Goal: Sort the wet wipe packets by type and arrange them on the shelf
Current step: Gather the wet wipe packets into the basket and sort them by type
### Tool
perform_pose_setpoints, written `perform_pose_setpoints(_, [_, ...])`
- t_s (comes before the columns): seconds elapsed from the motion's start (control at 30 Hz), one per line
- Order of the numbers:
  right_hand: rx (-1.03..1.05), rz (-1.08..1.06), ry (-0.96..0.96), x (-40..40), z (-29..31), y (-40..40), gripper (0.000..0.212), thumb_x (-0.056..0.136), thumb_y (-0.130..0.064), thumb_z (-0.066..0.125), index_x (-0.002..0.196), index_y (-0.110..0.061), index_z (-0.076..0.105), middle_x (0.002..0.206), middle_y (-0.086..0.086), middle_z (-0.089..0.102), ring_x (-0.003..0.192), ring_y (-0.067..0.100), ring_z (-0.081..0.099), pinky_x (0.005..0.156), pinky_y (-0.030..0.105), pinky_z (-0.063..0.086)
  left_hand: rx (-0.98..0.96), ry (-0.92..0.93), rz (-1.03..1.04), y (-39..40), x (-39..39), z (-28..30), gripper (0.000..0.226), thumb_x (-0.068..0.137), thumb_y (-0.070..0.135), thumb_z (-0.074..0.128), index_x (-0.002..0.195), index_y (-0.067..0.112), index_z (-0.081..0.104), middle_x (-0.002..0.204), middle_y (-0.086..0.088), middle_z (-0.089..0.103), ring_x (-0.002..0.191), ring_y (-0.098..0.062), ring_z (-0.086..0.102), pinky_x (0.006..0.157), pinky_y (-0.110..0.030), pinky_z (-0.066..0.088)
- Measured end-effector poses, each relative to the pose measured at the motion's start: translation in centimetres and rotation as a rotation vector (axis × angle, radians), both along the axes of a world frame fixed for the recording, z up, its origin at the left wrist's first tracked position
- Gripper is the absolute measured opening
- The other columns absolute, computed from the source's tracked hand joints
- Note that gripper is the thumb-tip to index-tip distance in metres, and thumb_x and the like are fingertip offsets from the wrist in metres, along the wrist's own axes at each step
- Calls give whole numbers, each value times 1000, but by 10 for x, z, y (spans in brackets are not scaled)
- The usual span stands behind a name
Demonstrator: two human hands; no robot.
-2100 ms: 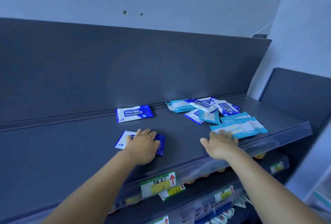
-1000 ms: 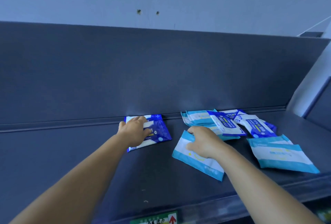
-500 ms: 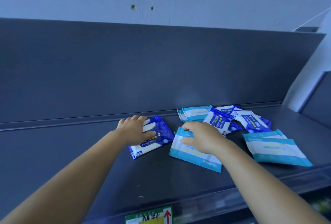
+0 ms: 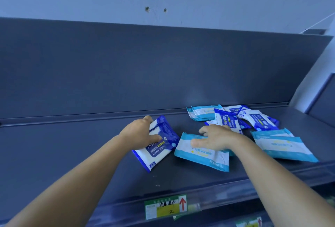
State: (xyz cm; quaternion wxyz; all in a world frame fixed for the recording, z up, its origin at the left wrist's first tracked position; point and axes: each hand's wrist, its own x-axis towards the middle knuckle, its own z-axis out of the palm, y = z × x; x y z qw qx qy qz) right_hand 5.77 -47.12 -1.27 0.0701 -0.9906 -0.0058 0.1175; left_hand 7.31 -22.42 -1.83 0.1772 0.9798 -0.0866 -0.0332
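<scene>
Both bare forearms reach forward over the dark grey shelf (image 4: 72, 154). The left hand (image 4: 139, 133) lies on a dark blue wet wipe packet (image 4: 157, 147), thumb curled over its face and fingers wrapped around its far edge, so the packet is gripped. This packet lies at an angle, near the shelf's back panel (image 4: 145, 72). The right hand (image 4: 215, 138) rests palm-down on a light blue wet wipe packet (image 4: 201, 154), fingers spread and nearly straight, pressing rather than gripping. The two packets lie just beside each other, corners almost touching.

Behind the right hand is a loose pile of packets (image 4: 233, 117), dark blue and light blue mixed and overlapping, against the back panel. A further light blue packet (image 4: 282, 145) lies flat to the right, near the front edge, apart from the pressed one. The right forearm crosses in front of part of the pile.

The dark blue packet reads "75%" and "Alcohol Wipes", with Chinese characters. Print on the light blue packets is too blurred to read. A green and yellow price label (image 4: 165, 206) on the shelf's front rail carries handwritten characters, the figure "2", and a red upward arrow.
</scene>
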Motion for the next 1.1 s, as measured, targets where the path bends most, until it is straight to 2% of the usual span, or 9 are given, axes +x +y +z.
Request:
perform_pose_setpoints(0.1, [166,20,185,-14,11,-1,93,70,-53,75,147,-25,31,145,-8,42,126,12,47,106,30,39,-55,84,-41,9,-9,4,56,83,39,66,128,19,40,104,3,63,91,-15,60,77,-31,51])
perform_pose_setpoints(0.17, [148,20,181,-21,13,3,82,68,-43,79,139,-25,41,134,-7,53,114,12,56,97,29,46,-100,124,-54,13,-14,4,56,80,34,70,128,20,42,107,4,62,92,-13,61,79,-31,52])
perform_pose_setpoints(0.23, [127,-5,121,-28,12,9,63,67,-41,79,121,-22,53,116,-4,61,101,15,61,87,31,50,-133,109,-55,13,-19,2,46,79,31,71,118,17,51,106,3,64,92,-14,63,81,-35,54])
perform_pose_setpoints(0.33, [201,-68,-16,-35,9,13,48,66,-34,80,105,-21,57,105,-2,63,95,17,62,82,33,51,-188,49,-39,13,-27,2,30,80,26,69,106,17,57,99,2,66,87,-16,65,79,-38,56])
perform_pose_setpoints(0.5, [323,-211,-324,-57,11,21,34,71,-31,77,96,-22,57,99,-2,64,92,20,61,78,32,48,-372,-132,27,11,-47,11,27,82,18,61,108,25,54,92,8,65,82,-14,63,67,-29,51])
perform_pose_setpoints(0.6, [403,-314,-527,-79,19,25,36,74,-32,75,101,-21,55,102,-2,63,94,22,60,79,34,46,-534,-216,57,8,-61,20,32,84,18,58,114,29,52,94,10,63,83,-14,61,62,-27,47])
perform_pose_setpoints(0.77, [498,-473,-724,-132,28,18,36,80,-33,69,109,-20,52,100,-4,61,93,24,57,78,35,43,-759,-249,-17,-14,-90,35,30,85,19,61,110,32,52,94,17,60,83,-9,61,65,-29,51])
perform_pose_setpoints(1.0, [477,-686,-844,-227,19,-18,30,89,-28,55,117,-16,50,103,1,62,91,24,55,75,33,41,-814,-124,-255,-85,-145,24,33,87,15,61,114,31,51,91,17,60,79,-2,60,65,-26,47])
perform_pose_setpoints(1.1, [467,-802,-860,-269,11,-39,27,91,-25,52,116,-15,51,103,2,61,86,22,53,71,30,38,-805,-60,-348,-121,-175,15,37,87,17,62,121,26,51,100,11,62,86,-12,61,72,-26,45])
